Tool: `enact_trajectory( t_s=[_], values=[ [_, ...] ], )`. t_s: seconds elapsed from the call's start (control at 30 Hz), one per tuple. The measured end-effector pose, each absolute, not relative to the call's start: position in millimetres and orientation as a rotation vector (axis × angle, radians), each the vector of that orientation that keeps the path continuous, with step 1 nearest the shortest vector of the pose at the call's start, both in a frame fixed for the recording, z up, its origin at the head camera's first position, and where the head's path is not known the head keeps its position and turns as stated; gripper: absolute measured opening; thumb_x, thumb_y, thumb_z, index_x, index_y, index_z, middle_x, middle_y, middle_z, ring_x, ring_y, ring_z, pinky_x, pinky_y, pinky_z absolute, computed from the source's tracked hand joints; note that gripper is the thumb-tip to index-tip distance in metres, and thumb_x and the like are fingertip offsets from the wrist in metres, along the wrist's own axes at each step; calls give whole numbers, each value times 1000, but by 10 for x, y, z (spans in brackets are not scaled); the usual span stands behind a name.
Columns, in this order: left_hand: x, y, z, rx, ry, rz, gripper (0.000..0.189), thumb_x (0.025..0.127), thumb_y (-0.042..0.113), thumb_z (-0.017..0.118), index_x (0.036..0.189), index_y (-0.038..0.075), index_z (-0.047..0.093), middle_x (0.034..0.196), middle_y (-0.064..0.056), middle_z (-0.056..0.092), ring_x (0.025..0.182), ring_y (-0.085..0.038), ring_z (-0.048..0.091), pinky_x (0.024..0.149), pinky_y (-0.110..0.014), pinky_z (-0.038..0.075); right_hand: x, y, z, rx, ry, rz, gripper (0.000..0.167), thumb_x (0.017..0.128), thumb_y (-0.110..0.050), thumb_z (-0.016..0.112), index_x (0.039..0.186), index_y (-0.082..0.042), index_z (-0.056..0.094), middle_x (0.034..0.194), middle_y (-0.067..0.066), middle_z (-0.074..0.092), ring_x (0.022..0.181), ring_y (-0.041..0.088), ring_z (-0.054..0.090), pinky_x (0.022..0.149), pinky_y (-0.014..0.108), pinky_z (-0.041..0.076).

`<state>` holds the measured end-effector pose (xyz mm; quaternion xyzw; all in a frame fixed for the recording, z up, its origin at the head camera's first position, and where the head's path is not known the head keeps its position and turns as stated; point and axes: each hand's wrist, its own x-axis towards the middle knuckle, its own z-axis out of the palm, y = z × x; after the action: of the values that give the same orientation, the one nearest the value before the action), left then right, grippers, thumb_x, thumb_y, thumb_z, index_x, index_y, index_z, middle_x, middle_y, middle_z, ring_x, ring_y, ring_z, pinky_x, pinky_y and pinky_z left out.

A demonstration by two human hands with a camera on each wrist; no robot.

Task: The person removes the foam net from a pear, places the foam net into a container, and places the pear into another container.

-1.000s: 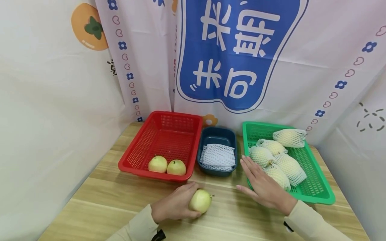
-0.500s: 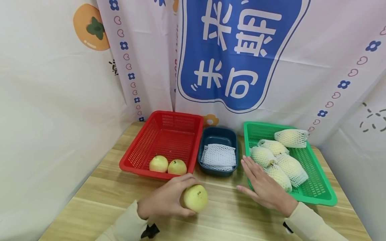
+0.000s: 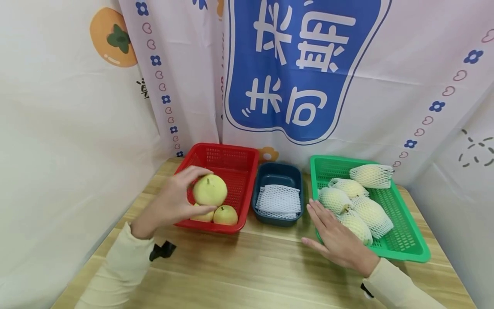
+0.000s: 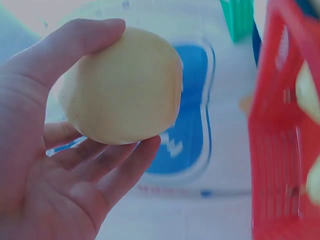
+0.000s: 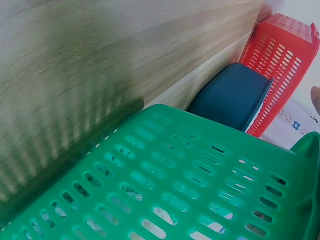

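Note:
My left hand (image 3: 173, 195) grips a pale yellow-green pear (image 3: 210, 190) between thumb and fingers, over the front of the red basket (image 3: 251, 184). In the left wrist view the thumb lies on one side of the pear (image 4: 122, 87) and the fingertips on the other. Two more bare pears lie inside the basket; the right one (image 3: 225, 216) shows well, while the left is partly hidden behind my hand and the held fruit. My right hand (image 3: 339, 240) rests with straight fingers at the near left rim of the green basket (image 3: 409, 231).
Several pears in white foam nets (image 3: 372, 214) lie in the green basket. Between the two baskets stands a dark blue tub (image 3: 278, 168) with a stack of white foam nets (image 3: 278, 201). A printed curtain (image 3: 193, 86) hangs behind the wooden table (image 3: 247, 274).
My left hand has lifted the pear off the table and carried it left and away from me, over the red basket. The right hand stays where it was.

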<state>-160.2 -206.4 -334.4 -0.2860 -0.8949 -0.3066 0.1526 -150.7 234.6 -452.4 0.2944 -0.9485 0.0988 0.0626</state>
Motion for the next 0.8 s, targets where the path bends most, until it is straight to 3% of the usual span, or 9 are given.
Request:
enact_trajectory(
  t_s=[0.17,0.53,0.8],
  values=[
    [-1854,-2318,-3375,-678,-2638,-735,71,73,24,98,131,5,63,125,-13,71,110,-30,65,90,-51,60,-1506,2339,-4529,896,-2864,301,91,104,-59,56,166,0,25,176,19,21,162,38,24,125,62,34],
    [-2279,-2684,-3865,-558,-2889,-736,67,79,19,87,136,-3,58,134,-24,62,117,-37,61,99,-57,54,-1519,2334,-4544,904,-2859,285,91,105,-60,54,167,-1,23,176,19,21,162,38,24,125,61,35],
    [-2429,-2747,-4020,-556,-2997,-674,63,79,16,88,132,-5,63,118,-19,72,102,-31,66,93,-52,58,-1517,2348,-4545,898,-2849,266,91,105,-59,54,167,-1,23,176,18,21,162,38,25,124,61,36]
  ],
)
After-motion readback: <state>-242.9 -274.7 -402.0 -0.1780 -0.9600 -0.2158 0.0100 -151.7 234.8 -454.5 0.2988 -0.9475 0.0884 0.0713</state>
